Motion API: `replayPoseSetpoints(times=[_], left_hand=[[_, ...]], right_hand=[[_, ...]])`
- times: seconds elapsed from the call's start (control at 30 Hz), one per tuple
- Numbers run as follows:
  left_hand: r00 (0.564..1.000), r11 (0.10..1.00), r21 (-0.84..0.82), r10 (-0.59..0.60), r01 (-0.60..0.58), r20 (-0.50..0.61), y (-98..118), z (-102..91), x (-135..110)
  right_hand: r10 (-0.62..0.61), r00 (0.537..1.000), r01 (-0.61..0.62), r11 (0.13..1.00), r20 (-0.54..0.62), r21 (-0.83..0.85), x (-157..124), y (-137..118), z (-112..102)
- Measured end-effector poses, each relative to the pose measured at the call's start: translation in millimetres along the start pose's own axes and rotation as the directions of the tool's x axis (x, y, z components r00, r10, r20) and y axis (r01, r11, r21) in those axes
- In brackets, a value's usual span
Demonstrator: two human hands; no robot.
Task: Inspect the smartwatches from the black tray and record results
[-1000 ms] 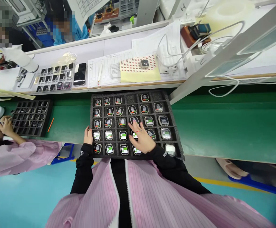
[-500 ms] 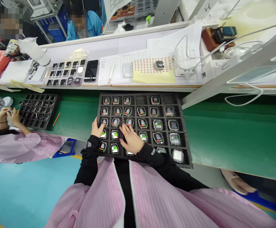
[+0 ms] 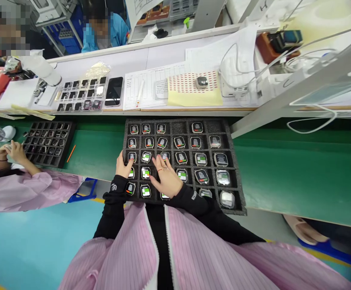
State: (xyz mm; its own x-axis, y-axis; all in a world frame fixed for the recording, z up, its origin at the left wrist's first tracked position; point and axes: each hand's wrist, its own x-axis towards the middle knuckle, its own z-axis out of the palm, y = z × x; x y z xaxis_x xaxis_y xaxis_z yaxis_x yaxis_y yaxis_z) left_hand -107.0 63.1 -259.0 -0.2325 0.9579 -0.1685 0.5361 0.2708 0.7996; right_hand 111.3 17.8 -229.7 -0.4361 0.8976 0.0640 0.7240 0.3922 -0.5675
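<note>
A black foam tray (image 3: pixel 180 128) divided into compartments lies on the green bench before me, with square smartwatches in most of them. At its left edge my left hand (image 3: pixel 122 166) grips the rim, thumb over the inside near the third and fourth rows. My right hand (image 3: pixel 167 177) lies over the third column, fingers stretched out; its index and middle fingertips are at a watch (image 3: pixel 165 156) in the third row. Beside them a watch (image 3: pixel 146 157) shows a green and white screen, as does the watch below (image 3: pixel 145 173). Other watches show dark screens with text.
Above the bench, a shelf carries a phone (image 3: pixel 114 92), a clear tray of dark pieces (image 3: pixel 81 94), papers, a pen (image 3: pixel 140 93) and a watch (image 3: pixel 201 82) on a yellow sheet. A slanted grey post (image 3: pixel 266 106) stands right. At left, a co-worker's hands (image 3: pixel 15 152) are beside another black tray (image 3: pixel 47 159).
The watch in the second column, third row has gone from a dark text screen to green and white. My right hand has shifted slightly left; my left hand stays at the tray edge.
</note>
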Motion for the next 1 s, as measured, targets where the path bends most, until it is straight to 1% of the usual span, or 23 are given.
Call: replayPoseSetpoints(times=[0.07, 0.13, 0.23, 0.3, 0.37, 0.5, 0.63, 0.73, 0.83, 1.0], left_hand=[[1.000, 1.000, -0.001, -0.015, 0.015, 0.002, 0, -0.5, 0], [1.000, 1.000, -0.003, -0.026, 0.026, 0.008, 0, -0.8, 0], [1.000, 1.000, 0.008, -0.016, 0.016, 0.010, 1, -1.1, 1], [1.000, 1.000, 0.011, -0.005, 0.005, 0.007, 1, -1.3, 2], [1.000, 1.000, -0.002, 0.002, -0.002, 0.007, 1, -1.4, 3], [1.000, 0.999, -0.029, -0.019, 0.019, 0.008, -1, -1.2, 5], [0.999, 0.999, -0.034, -0.031, 0.032, 0.004, -2, -0.5, 7], [1.000, 0.999, -0.026, -0.023, 0.023, -0.003, -2, -0.2, 8], [1.000, 1.000, -0.018, -0.025, 0.024, -0.010, -1, -0.3, 8], [0.999, 0.999, -0.015, -0.035, 0.035, 0.008, 0, -0.9, 8]], right_hand=[[0.038, 0.998, -0.038, 0.999, -0.045, 0.007, -11, 7, -5], [0.074, 0.995, -0.073, 0.997, -0.064, 0.012, -19, 14, -9], [0.107, 0.993, -0.107, 0.994, -0.042, -0.004, -27, 20, -9], [0.108, 0.994, -0.108, 0.994, -0.018, -0.021, -28, 21, -7], [0.110, 0.994, -0.111, 0.994, -0.018, -0.022, -29, 21, -7], [0.145, 0.987, -0.146, 0.989, -0.076, -0.012, -36, 27, -13], [0.210, 0.967, -0.218, 0.975, -0.143, -0.046, -49, 38, -23], [0.241, 0.959, -0.256, 0.963, -0.147, -0.090, -55, 45, -24], [0.240, 0.963, -0.254, 0.961, -0.125, -0.111, -55, 49, -23], [0.262, 0.953, -0.277, 0.957, -0.151, -0.086, -42, 60, -29]])
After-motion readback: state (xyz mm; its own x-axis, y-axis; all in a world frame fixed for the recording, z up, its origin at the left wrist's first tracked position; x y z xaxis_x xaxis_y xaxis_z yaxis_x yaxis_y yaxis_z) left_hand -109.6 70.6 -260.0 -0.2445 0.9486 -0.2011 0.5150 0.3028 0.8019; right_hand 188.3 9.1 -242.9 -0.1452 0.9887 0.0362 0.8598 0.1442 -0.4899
